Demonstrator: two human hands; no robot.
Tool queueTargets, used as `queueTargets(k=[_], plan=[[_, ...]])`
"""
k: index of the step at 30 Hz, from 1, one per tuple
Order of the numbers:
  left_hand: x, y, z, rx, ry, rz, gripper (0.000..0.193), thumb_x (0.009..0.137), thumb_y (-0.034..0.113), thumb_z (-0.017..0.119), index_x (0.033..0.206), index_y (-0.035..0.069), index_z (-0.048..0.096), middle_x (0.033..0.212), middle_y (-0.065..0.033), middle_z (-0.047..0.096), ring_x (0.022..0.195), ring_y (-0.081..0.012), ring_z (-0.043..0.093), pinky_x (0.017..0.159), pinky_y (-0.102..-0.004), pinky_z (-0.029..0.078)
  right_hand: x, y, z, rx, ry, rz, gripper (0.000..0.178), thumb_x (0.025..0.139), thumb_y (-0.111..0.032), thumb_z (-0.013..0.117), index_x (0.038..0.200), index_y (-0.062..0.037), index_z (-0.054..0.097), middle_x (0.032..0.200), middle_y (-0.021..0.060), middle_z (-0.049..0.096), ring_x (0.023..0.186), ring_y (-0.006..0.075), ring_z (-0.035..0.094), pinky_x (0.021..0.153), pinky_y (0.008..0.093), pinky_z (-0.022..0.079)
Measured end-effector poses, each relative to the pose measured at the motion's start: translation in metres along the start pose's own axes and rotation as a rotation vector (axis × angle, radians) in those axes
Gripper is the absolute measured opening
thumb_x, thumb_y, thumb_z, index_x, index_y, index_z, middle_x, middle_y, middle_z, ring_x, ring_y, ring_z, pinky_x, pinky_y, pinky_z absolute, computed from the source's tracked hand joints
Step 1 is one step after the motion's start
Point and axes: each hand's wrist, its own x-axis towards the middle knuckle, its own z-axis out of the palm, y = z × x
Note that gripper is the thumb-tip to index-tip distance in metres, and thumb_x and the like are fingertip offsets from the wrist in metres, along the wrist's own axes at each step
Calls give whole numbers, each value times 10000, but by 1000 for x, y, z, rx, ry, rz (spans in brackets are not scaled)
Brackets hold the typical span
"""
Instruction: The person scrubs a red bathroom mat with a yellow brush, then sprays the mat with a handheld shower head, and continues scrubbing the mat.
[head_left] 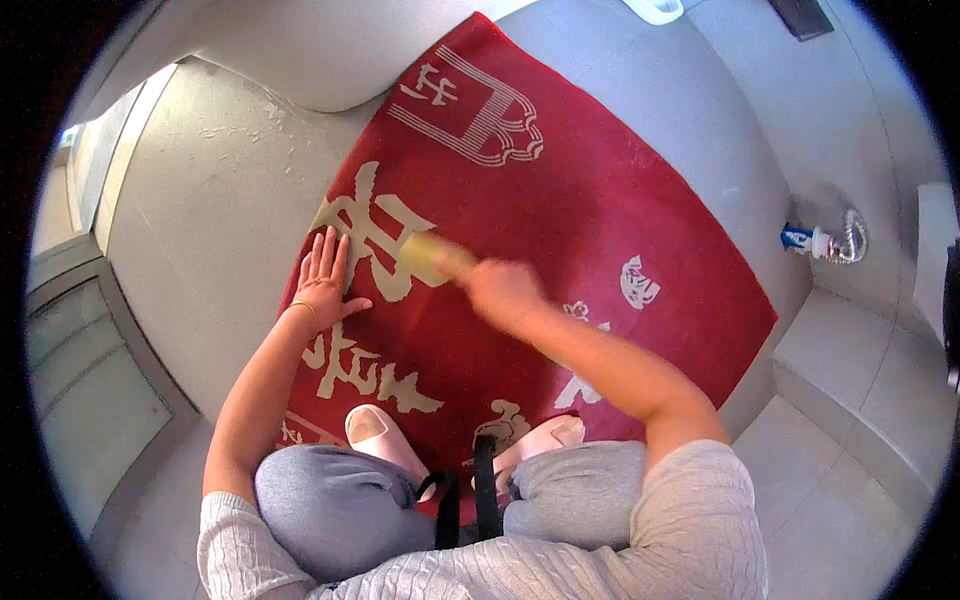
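A red rug [590, 190] with cream characters and patterns lies spread over the floor beneath me. My left hand [322, 285] rests flat on its left edge, fingers spread. In my right hand [503, 293], blurred by motion, is a yellowish brush [430, 257] gripped by its handle. The brush head is over a large cream character, just right of my left hand; its bristles cannot be made out. Both my feet, in pale slippers [380, 435], stand on the rug's near part.
A white rounded fixture [310, 60] borders the rug's far left. Wet marks show on the grey floor [200, 190] beside it. At the right, a flexible metal hose [856, 238] with a blue-and-white fitting stands by the wall above a tiled step [850, 345]. Black straps [485, 490] dangle between my knees.
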Motion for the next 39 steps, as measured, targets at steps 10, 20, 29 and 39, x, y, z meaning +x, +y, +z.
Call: queueTargets(k=[10, 20, 29, 39], plan=[[6, 18, -5, 3, 91, 25, 1229, 697, 477, 829, 1572, 124, 41, 1629, -144, 2, 1501, -361, 48, 1201, -492, 173, 31, 180, -114, -11, 441, 619, 308, 971, -240, 461, 1131, -114, 693, 990, 159, 718, 902, 335, 694, 753, 479, 540], [-15, 11, -5, 8, 141, -36, 1192, 699, 427, 834, 1571, 135, 77, 1637, -117, 6, 1507, -333, 50, 1209, -469, 195, 56, 53, -49, -332, 31, 113, 278, 898, -214, 502, 1065, -145, 714, 949, 150, 722, 870, 326, 709, 724, 506, 547], [0, 9, -6, -30, -36, -43, 1223, 717, 495, 808, 1577, 155, 7, 1639, -126, -58, 1509, -349, -28, 1211, -494, 122, 79, 52, -31, -147, 309, 111, 245, 915, -154, 488, 1002, -63, 699, 876, 185, 706, 799, 391, 689, 697, 516, 549], [10, 13, -6, -36, -37, -15, 1281, 694, 459, 845, 1575, 183, -43, 1634, -129, -109, 1509, -343, -63, 1215, -491, 108, -56, 227, -80, -191, 563, 646, 245, 965, -280, 498, 1089, -178, 682, 853, 168, 705, 781, 403, 683, 659, 525, 538]])
